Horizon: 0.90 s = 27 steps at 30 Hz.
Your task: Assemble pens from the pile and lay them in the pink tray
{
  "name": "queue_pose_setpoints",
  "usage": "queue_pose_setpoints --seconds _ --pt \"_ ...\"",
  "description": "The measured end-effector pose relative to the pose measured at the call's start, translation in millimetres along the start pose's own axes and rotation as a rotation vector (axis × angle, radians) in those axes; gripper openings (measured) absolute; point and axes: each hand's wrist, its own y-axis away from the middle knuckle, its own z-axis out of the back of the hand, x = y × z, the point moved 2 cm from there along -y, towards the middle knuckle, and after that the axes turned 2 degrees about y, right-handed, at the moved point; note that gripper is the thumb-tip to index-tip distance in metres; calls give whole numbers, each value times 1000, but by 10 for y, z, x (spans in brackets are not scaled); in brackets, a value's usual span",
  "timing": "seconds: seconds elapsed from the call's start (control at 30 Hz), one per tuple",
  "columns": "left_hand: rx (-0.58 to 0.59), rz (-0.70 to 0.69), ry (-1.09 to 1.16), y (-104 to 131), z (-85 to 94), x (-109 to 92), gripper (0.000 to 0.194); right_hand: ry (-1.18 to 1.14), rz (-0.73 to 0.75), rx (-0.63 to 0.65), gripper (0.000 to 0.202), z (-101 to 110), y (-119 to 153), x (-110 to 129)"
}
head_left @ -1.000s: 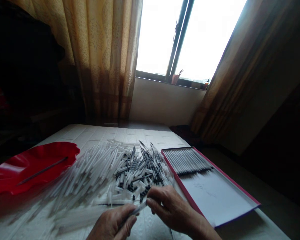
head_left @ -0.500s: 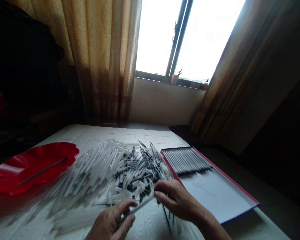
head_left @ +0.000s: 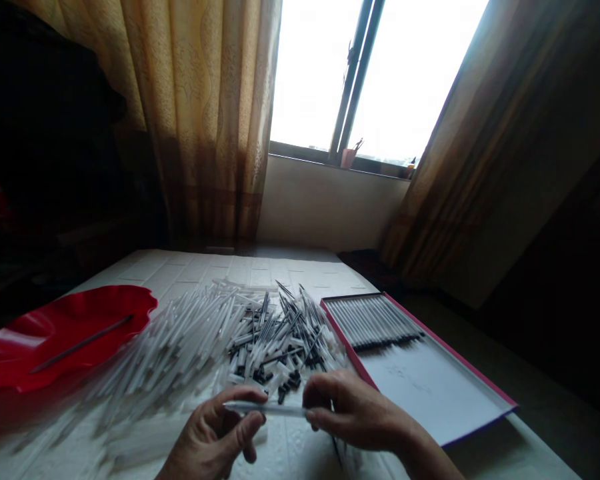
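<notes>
Between my two hands lies a clear pen (head_left: 285,409), held almost level above the near part of the table. My left hand (head_left: 225,427) pinches its left part between thumb and fingers. The fingers of my right hand (head_left: 343,408) are closed around its right end, which they hide. Just beyond my hands is a heap of dark refills and clear caps (head_left: 280,333), with small black plugs (head_left: 290,383) at its near side. Left of that heap, many clear pen barrels (head_left: 190,333) are piled, mostly pointing the same way.
A shallow box (head_left: 443,387) with a red edge stands on the right, a row of pens (head_left: 375,320) in its far part. On the left is a red wavy-edged tray (head_left: 100,307) with one pen (head_left: 83,343) in it. The white table (head_left: 180,267) reaches toward the curtained window.
The pen has turned from slanting to nearly level. My left hand has shifted slightly left and its grip has changed, while my right hand has moved slightly down.
</notes>
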Motion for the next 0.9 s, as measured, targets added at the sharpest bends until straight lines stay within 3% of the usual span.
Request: queue_pose_setpoints --seconds 0.23,0.3,0.37,0.5,0.57,0.7,0.9 --pt "29 -63 -21 18 -5 -32 53 40 85 200 10 -302 -51 195" --pt "60 -106 -34 21 -16 -24 52 54 109 191 10 -335 -62 238" --pt "96 -101 -61 28 -33 -3 53 92 124 54 13 -326 -88 245" --pt "120 -53 -175 44 -62 7 52 269 56 -410 20 -269 -171 146" --pt "127 -102 -250 42 -59 -9 51 356 -2 -527 21 -266 -219 85" --pt "172 -164 -369 14 -24 15 54 482 -63 -547 18 -290 -303 37" --pt "165 -133 -358 14 -25 28 55 559 -100 -449 11 -334 -381 31"
